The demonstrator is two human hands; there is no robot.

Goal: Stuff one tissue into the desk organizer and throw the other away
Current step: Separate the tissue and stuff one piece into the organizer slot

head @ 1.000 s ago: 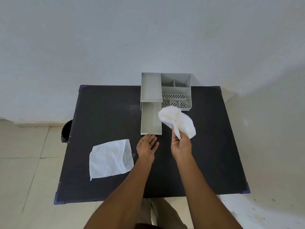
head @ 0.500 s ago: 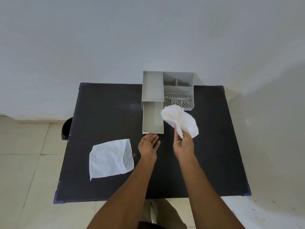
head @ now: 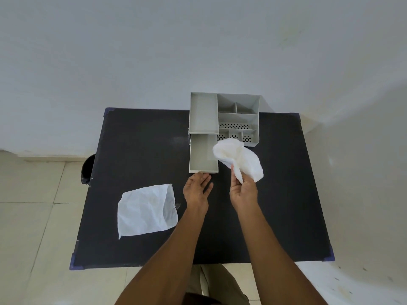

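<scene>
drawer (head: pixel 203 155) pulled slightly further out

Two bare forearms, sleeveless to the frame's lower edge, ending in a left hand (head: pixel 197 190) and right hand (head: pixel 243 191) without rings, watch or gloves, above a glimpse of olive-grey trousers (head: pixel 218 280) between them.

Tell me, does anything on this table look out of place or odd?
Nothing is spilled or broken. The grey desk organizer has its drawer pulled out toward the person. One tissue lies loose and creased on the black table; the right hand holds another crumpled tissue.
</scene>
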